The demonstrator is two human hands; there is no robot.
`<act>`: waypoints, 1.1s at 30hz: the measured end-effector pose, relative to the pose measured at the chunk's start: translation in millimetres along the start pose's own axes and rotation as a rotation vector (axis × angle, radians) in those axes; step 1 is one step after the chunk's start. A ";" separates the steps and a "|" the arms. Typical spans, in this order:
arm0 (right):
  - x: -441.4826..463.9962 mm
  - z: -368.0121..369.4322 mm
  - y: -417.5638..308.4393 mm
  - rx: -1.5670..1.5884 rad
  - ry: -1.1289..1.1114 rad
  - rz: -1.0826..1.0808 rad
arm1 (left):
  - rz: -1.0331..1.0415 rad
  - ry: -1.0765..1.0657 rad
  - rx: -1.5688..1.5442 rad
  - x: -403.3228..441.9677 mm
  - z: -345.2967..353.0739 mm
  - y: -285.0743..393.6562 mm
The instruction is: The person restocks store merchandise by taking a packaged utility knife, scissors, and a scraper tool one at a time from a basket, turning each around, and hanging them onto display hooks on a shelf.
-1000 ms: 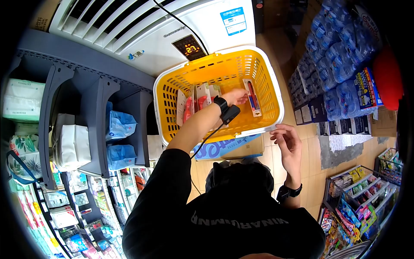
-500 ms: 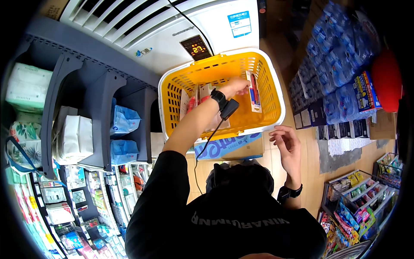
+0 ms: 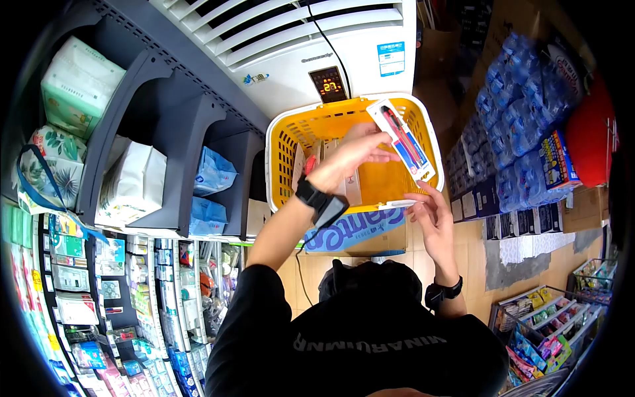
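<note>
My left hand (image 3: 364,151) reaches over the yellow basket (image 3: 329,119) and pinches the edge of a long blister pack (image 3: 405,140). Slim red and black pen-like items show on its white and blue card. The pack is tilted, raised to the basket's right rim. My right hand (image 3: 431,218) is just below the pack's lower end, by the front right corner of the rim. Its fingers are apart and bent, with nothing in them. Other packs (image 3: 350,188), some with red parts, lie in the basket, partly hidden by my left arm.
Behind the basket stands a white appliance (image 3: 291,76) with a lit display. Grey shelves (image 3: 172,142) with paper packs and bags line the left. Shrink-wrapped bottles (image 3: 522,126) are stacked at right, above a wire rack (image 3: 549,317) of small goods. A printed carton (image 3: 364,235) is under the basket.
My left hand has lifted the blister pack from inside the basket up to its right rim and tilted it. My right hand stays close to the rim. The view has shifted slightly.
</note>
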State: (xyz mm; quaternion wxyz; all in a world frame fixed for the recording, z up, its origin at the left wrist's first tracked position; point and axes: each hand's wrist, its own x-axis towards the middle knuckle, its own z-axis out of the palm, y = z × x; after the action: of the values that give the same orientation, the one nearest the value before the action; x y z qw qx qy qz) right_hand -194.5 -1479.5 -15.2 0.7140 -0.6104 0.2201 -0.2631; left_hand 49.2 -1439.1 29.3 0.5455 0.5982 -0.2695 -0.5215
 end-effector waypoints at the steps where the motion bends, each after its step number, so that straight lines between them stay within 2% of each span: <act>1: 0.3 0.9 0.5 -0.003 -0.002 -0.005 | 0.006 0.000 0.000 -11.5 5.0 -1.7; 3: -1.1 2.6 4.1 0.036 0.003 -0.077 | 0.080 0.039 -0.096 -32.4 12.2 -12.1; 5: -3.9 5.5 5.3 0.042 0.009 -0.090 | 0.107 0.029 -0.120 -49.3 15.8 -25.8; 8: -8.9 9.2 1.9 0.051 0.009 -0.103 | 0.251 0.109 -0.181 -71.8 27.8 -40.9; 13: -11.5 14.9 5.4 0.068 0.041 -0.151 | 0.367 0.203 -0.243 -102.4 54.1 -69.4; 20: -13.0 17.0 1.9 0.244 0.225 -0.317 | 0.510 0.214 0.083 -123.7 72.8 -94.9; 22: -14.7 11.9 -1.5 0.220 0.224 -0.321 | 0.584 0.116 0.117 -125.3 66.4 -107.5; 23: -15.9 10.1 -3.4 0.197 0.216 -0.322 | 0.577 0.093 0.188 -127.9 59.9 -111.4; 25: -19.2 6.6 -11.7 0.160 0.198 -0.324 | 0.498 0.073 0.032 -122.8 56.4 -117.2; 27: -22.5 2.0 -16.0 0.100 0.080 -0.271 | 0.497 0.096 -0.029 -123.0 60.4 -119.1; 29: -25.7 2.4 -21.3 0.077 0.055 -0.258 | 0.343 0.051 -0.088 -126.1 58.2 -117.9; 30: -26.5 3.2 -23.9 0.055 0.029 -0.250 | 0.285 0.047 -0.232 -125.4 62.5 -120.4; 33: -28.9 6.5 -30.4 0.009 0.002 -0.251 | 0.253 0.012 -0.359 -124.8 68.8 -125.4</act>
State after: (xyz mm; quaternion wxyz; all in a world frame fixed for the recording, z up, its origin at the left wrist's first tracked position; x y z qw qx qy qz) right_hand -215.7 -1459.5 15.7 0.6779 -0.6296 0.1416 -0.3521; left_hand -83.6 -1320.9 -37.0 0.7059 0.4558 -0.2422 -0.4850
